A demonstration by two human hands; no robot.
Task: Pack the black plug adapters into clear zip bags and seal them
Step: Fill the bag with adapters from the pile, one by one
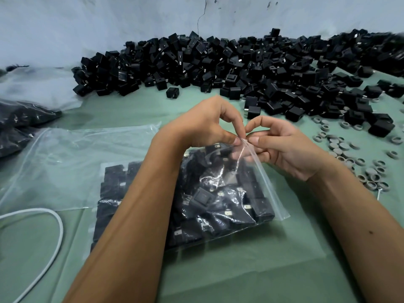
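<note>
Zip bag (218, 200) lies on the green table covering (273, 270) at centre, packed with black plug adapters (201, 196), its zip strip running along the right edge toward the near corner. At the far end of that strip both hands meet: the left hand (205, 125) pinches the plastic between thumb and forefinger, and the right hand (282, 145) pinches it just beside, thumb on top. The remaining right fingers curl under the film, partly veiled by it. Whether the strip is pressed closed along its length is hard to judge through the glare. The left forearm (140, 215) crosses the bag and hides its middle.

An empty clear bag (72, 160) lies flat to the left, its edge tucked under the filled one. Beyond the hands a long heap of loose adapters (240, 64) stretches along the wall (109, 22) and is cut off at the right. Small grey rings (354, 158) are scattered to the right. Dark filled bags (19, 125) sit at the left edge, cut off, and a white cable (59, 228) loops at lower left.
</note>
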